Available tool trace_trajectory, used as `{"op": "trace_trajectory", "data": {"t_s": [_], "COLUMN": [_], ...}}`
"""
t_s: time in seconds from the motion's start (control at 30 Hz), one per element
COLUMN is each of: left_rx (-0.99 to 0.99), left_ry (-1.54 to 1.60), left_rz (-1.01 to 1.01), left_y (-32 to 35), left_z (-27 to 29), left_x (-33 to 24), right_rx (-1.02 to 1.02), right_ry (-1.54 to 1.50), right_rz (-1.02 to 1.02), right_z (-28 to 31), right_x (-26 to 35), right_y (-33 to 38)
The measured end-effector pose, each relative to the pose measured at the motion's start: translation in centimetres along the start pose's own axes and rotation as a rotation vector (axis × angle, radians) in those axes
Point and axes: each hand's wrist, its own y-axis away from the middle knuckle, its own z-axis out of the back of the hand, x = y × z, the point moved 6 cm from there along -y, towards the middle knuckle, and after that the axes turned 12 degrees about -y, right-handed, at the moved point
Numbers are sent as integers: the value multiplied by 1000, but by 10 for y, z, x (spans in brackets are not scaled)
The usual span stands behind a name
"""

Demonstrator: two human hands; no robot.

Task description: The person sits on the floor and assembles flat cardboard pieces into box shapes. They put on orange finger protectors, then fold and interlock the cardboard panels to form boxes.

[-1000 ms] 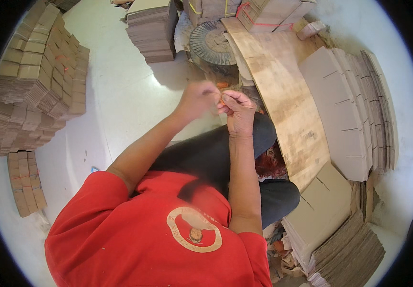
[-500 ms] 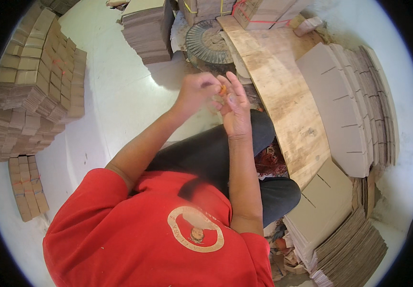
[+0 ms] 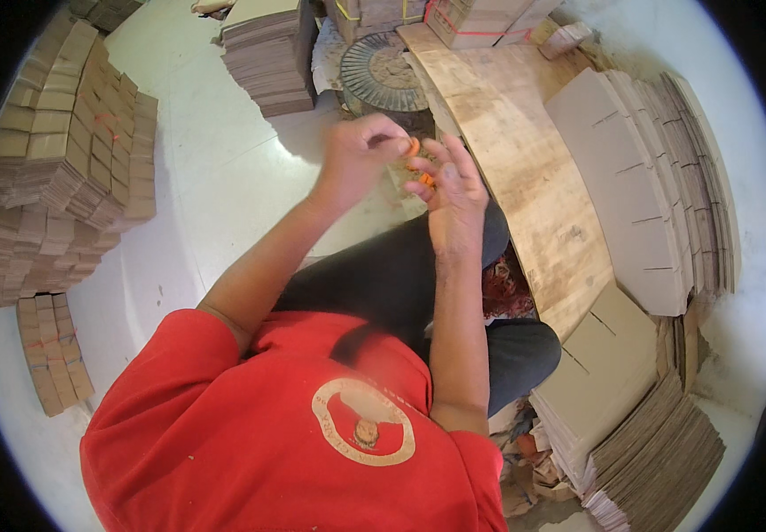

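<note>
In front of the dark trousers (image 3: 361, 270), the left hand (image 3: 353, 158) pinches a small orange piece (image 3: 414, 146) at its fingertips. The right hand (image 3: 457, 197), just beside it, has its fingers parted and bent; orange bits (image 3: 426, 180) show among them (whether gripped, I cannot tell). To the right is a wooden worktop (image 3: 525, 151), with 1 row of slotted cardboard sheets (image 3: 618, 186) standing along its far side.
</note>
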Motion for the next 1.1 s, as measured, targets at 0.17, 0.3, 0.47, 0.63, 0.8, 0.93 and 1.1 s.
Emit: {"op": "trace_trajectory", "data": {"t_s": [0.17, 0.3, 0.47, 0.63, 0.8, 0.93, 1.1], "left_rx": [192, 201, 189, 178, 207, 146, 121], "left_ry": [222, 373, 400, 373, 267, 256, 279], "left_rz": [179, 214, 173, 120, 118, 118, 84], "left_y": [16, 16, 17, 15, 18, 18, 15], "left_z": [-23, -15, -10, -9, -11, -6, -8], "left_x": [-6, -8, -20, -17, -21, -16, -16], "right_rx": [65, -21, 68, 72, 138, 33, 9], "right_ry": [259, 286, 143, 21, -95, 56, 7], "right_rz": [1, -27, -81, -67, -103, -77, -85], "right_z": [-13, -6, -7, -7, -2, -3, 3], "right_x": [-2, 7, 10, 1, -2, 3, 3], "right_y": [2, 10, 12, 12, 10, 10, 12]}}
